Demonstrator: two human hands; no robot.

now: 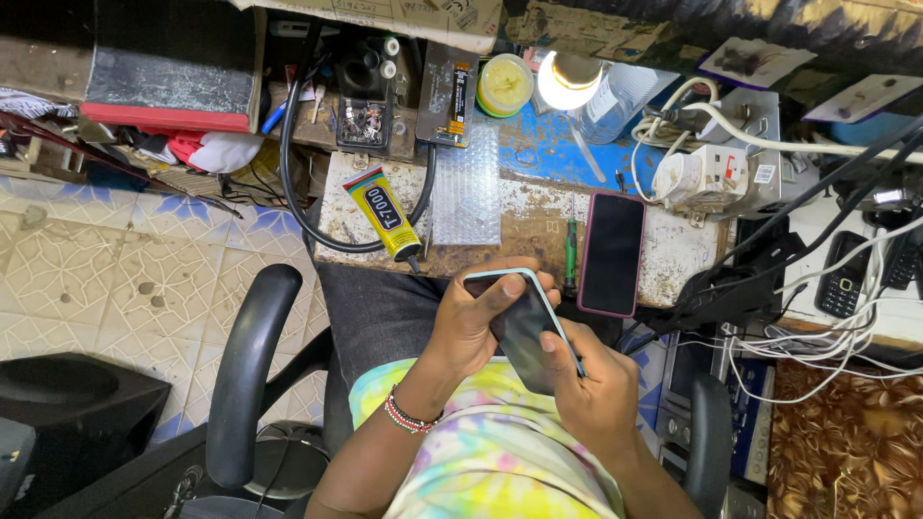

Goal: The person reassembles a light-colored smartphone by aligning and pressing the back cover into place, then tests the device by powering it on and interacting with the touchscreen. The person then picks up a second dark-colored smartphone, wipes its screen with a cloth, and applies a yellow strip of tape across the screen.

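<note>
Both hands, left hand (471, 322) and right hand (591, 384), fingers closed around a dark smartphone (522, 325) above the lap.

One view only, from the camera on my head. It looks almost straight down over my chest and lap, close to my hands (519, 351), which sit at centre frame. The worktop (500, 226) runs across the upper half, its far edge toward the top. The tiled floor (106, 269) shows at the left, cables at the right.
</note>
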